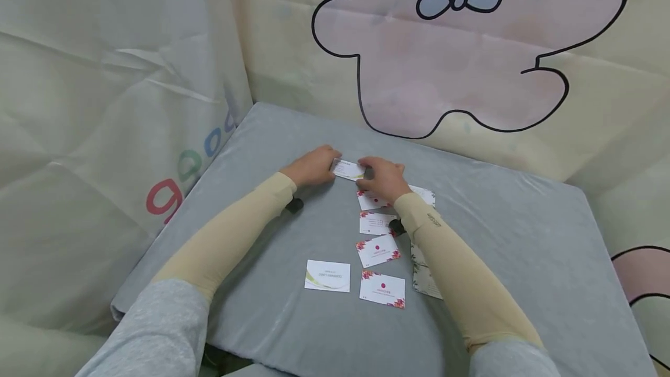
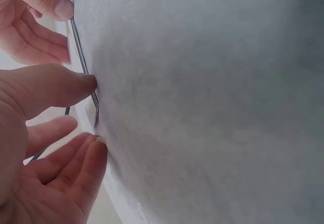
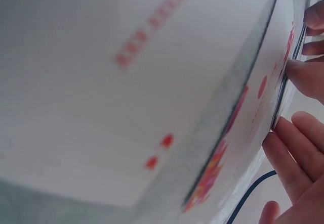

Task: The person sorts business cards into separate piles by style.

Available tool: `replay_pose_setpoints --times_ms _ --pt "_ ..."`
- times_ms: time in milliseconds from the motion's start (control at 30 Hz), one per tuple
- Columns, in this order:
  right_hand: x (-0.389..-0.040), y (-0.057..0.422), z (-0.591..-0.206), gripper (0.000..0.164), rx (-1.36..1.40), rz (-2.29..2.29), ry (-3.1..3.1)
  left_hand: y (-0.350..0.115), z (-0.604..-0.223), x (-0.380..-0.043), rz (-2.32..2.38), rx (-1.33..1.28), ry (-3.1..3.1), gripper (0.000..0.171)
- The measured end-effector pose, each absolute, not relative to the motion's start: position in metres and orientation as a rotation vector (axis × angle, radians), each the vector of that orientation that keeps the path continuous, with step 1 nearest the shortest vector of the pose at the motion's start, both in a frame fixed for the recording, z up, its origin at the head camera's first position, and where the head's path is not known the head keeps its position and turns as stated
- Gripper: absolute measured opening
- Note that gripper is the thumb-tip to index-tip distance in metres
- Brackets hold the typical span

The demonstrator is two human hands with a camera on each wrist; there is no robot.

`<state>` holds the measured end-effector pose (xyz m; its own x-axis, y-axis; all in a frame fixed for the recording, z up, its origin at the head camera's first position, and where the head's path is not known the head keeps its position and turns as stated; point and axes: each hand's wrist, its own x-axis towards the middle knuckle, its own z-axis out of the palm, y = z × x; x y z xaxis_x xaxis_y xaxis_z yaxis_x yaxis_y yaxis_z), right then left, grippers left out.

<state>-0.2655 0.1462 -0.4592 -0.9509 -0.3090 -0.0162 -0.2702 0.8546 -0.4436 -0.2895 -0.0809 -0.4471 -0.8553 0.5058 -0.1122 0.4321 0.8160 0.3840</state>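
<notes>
Flowered cards (image 1: 382, 291) line up toward the surface's (image 1: 262, 301) near edge; toward its far edge, left hand (image 1: 313, 166) and right hand (image 1: 385, 180) pinch one yellow-marked card (image 1: 348, 169), seemingly unplaced.

The head camera looks forward and down from above the worktop (image 1: 251, 319), covering the left hand (image 1: 314, 166), the right hand (image 1: 386, 180) and the fabric backdrop (image 1: 282, 45). The left wrist camera views the worktop closely at a low, sideways angle; the right one sits close over a red-printed card (image 3: 76, 118). Both wrist views share the held card (image 1: 348, 170) edge-on, which the head view shows from above.
</notes>
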Motion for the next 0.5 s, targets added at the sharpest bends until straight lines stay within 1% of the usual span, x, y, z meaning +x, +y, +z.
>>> replay_pose_setpoints --times_ms 100,267,400,500 --pt "-0.267 0.143 -0.461 0.057 -0.498 -0.705 2.930 -0.092 -0.444 -0.282 0.471 0.713 2.833 0.064" --pt "-0.263 0.149 -0.461 0.057 -0.446 -0.728 2.945 -0.099 -0.436 -0.265 0.385 0.717 2.833 0.072" --pt "-0.251 0.153 -0.458 0.060 -0.456 -0.731 2.946 -0.102 -0.433 -0.242 0.369 0.744 2.825 0.077" --pt "-0.234 0.150 -0.453 0.061 -0.542 -0.710 2.950 -0.109 -0.432 -0.218 0.378 0.776 2.842 0.076"
